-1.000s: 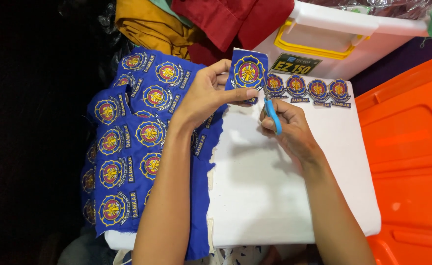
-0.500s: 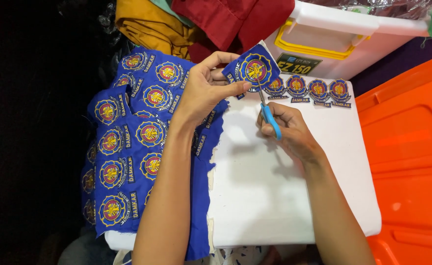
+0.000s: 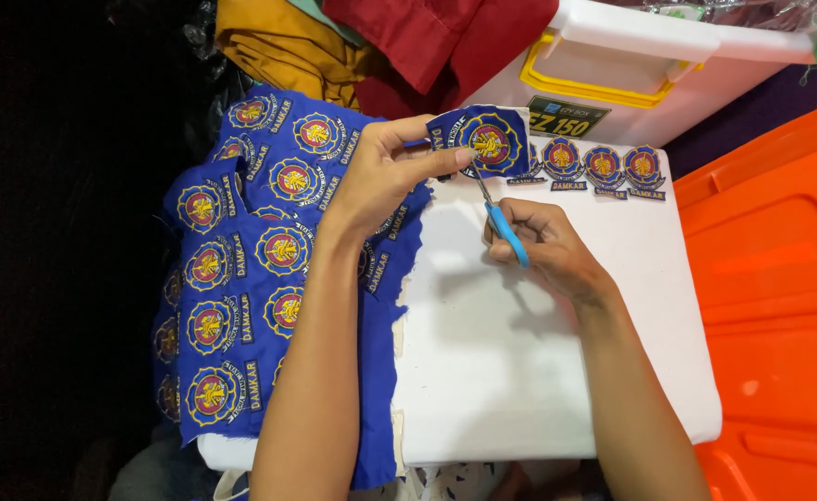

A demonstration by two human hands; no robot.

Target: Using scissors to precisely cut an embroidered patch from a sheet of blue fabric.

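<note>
Over a white board (image 3: 538,371), left hand (image 3: 385,176) pinches the blue patch (image 3: 482,139) above right hand's (image 3: 543,246) scissors (image 3: 501,223).

Cutting an embroidered patch out of blue cloth over a white board.

Left hand (image 3: 380,181) is pinching a blue patch piece (image 3: 479,139) with a round red-and-yellow emblem, holding it up just above the white board (image 3: 538,371). Right hand (image 3: 543,250) is gripping blue-handled scissors (image 3: 501,218), blades pointing up at the patch's lower edge. Blue fabric sheet (image 3: 241,278) of uncut emblems is hanging off the board's left side. Row of cut patches (image 3: 603,167) is lying along the board's far edge, next to a white storage box (image 3: 649,56) with a yellow handle. Orange bin lid (image 3: 779,297) is sitting to the right; red and mustard cloth (image 3: 371,37) is piling up at top.
</note>
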